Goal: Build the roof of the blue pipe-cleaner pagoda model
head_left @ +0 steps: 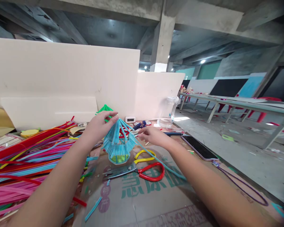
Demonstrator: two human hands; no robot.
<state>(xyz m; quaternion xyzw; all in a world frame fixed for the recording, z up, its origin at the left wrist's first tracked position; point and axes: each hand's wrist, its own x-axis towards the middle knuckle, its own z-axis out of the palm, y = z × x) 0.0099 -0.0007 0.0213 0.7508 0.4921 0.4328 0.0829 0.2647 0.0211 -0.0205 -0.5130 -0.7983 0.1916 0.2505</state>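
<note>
A small pavilion-shaped model made of light-blue pipe cleaners (119, 143) stands on the cardboard, with a pale green patch in its base. My left hand (101, 124) is closed on the model's pointed top, pinching it with thumb and fingers. On the model's right side, my right hand (153, 136) has its fingertips drawn together at a long blue pipe cleaner (162, 162). That strand runs from the model down beneath my right forearm; the exact pinch point is hard to see. Scissors (134, 168) with one yellow and one red handle lie partly open just in front of the model.
Many coloured pipe cleaners (30, 157) cover the left side. Behind the model are a green peaked piece (105, 107), a small digital clock (130, 119) and a blue glue gun (140, 125). A phone (200, 147) lies right, below a clear jar (168, 108). White boards (61, 69) stand behind.
</note>
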